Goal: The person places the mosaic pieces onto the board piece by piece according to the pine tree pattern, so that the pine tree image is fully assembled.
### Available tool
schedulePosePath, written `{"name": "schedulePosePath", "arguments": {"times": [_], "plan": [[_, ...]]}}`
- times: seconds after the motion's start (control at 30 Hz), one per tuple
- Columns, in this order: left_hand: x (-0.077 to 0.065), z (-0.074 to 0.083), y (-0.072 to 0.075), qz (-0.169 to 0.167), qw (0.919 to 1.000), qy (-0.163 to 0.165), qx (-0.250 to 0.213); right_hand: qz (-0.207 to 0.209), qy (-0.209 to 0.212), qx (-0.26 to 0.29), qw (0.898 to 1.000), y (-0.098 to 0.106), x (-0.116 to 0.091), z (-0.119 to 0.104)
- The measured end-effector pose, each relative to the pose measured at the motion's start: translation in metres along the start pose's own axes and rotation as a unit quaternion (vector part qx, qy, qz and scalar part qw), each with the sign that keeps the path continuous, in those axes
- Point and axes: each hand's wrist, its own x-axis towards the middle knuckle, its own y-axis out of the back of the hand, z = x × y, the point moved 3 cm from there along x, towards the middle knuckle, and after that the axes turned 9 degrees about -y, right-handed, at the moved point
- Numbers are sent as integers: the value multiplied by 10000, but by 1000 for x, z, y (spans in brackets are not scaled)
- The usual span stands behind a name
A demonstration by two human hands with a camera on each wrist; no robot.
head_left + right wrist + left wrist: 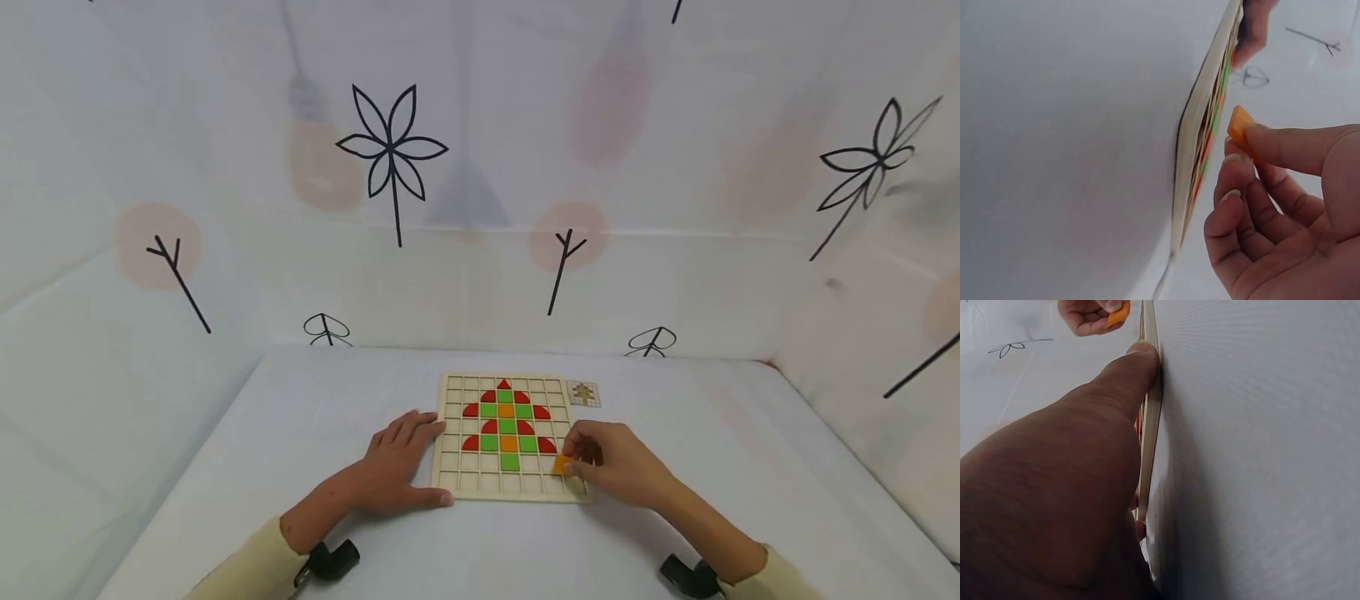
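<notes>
A wooden grid board [465, 482] lies on the white table, with red, green and orange pieces set in its cells in a tree shape. My right hand [621, 463] pinches an orange square tile [1242, 129] between thumb and fingers, over the board's lower right part. In the right wrist view the tile is held apart from the board's surface. My left hand [393, 467] lies with fingers extended at the board's left side, its fingertips touching the left edge and its thumb [1138, 362] against the near left corner.
Beside the board's upper right corner lies a small card [583, 394] printed with a tree pattern on a grid. White cloth walls with flower and twig drawings [392, 150] stand behind and beside the table. A dark wrist camera [333, 561] sits under each forearm.
</notes>
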Motion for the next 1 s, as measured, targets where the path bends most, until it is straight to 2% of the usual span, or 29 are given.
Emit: {"name": "schedulePosePath", "arguments": {"times": [0.13,0.47,0.77,1.0], "plan": [[0,0,1,-6,10000,8,-12,-162,293,46,9994,-14,10,-16],[0,-2,0,7,10000,-59,70,-357,601,159,9974,-36,21,-42],[1,0,0,48,10000,-26,64,-370,526,-140,9978,-44,24,-45],[1,0,0,26,10000,23,86,-448,364,-114,9983,-47,23,-47]]}}
